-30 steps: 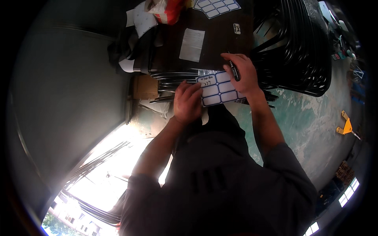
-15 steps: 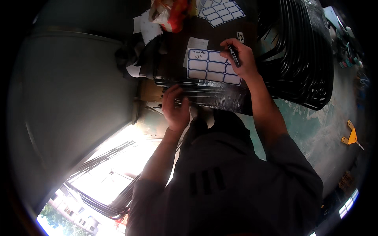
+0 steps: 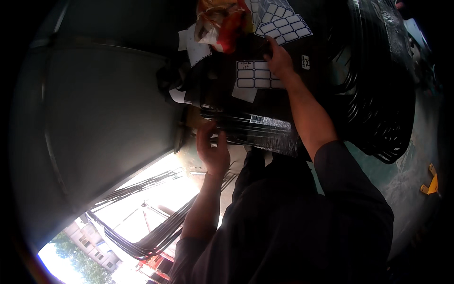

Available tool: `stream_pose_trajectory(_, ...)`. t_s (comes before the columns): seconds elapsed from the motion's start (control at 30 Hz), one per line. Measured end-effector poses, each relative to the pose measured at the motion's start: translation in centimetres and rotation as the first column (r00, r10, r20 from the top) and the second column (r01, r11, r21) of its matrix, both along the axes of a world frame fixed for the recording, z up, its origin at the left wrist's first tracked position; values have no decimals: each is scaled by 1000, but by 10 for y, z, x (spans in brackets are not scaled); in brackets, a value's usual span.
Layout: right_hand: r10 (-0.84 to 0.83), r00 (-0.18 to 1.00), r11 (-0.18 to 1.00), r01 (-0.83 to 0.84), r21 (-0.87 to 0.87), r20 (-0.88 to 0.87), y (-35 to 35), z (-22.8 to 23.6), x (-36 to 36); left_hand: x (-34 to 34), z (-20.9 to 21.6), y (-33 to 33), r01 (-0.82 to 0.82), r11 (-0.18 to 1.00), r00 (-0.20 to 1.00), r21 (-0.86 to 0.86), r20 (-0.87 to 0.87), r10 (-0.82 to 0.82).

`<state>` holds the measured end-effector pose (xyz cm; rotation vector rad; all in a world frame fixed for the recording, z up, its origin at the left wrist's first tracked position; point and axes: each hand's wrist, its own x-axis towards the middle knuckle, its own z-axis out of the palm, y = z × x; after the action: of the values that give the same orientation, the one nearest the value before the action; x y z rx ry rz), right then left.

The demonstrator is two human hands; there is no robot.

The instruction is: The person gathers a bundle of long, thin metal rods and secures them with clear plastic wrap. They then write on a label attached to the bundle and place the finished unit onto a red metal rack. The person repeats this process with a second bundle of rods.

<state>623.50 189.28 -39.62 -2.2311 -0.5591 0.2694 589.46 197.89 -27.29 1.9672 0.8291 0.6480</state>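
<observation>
On the far dark table (image 3: 283, 106), the right hand (image 3: 279, 59) presses a white label sheet (image 3: 255, 75), fingers together; the left hand (image 3: 213, 149), fingers apart, steadies the wrapped stack (image 3: 257, 130); keeping the sheet flat should help.

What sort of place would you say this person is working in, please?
Probably a workshop or warehouse packing spot: sheets of blank labels lie on a dark stack wrapped in clear film, black hoops are piled beside it, and the floor is worn green concrete.

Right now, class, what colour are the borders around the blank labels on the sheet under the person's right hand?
Dark blue borders around white labels on the label sheet, seen best in the head view.
</observation>
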Motion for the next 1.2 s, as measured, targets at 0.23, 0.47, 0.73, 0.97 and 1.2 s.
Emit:
stream_pose_trajectory(0.23,237,969,804,-153,-575,73,2,11,-30,-6,-9,-1,-74,993,997,-89,-16,73)
stream_pose_trajectory(0.47,311,946,675,-291,-678,-96,10,16,-19,-6,0,-5,-120,985,992,-127,9,123)
stream_pose_trajectory(0.73,66,998,931,-59,-361,8,-12,72,-29,-6,25,-3,-219,884,954,-413,99,283)
stream_pose_trajectory(0.97,5,945,985,52,-165,328,-22,59,-24,-21,38,-13,-120,881,942,-458,227,246)
stream_pose_trajectory(1.2,207,978,898,-178,403,-29,-63,192,-135,-78,69,-32,-45,822,932,-568,272,240)
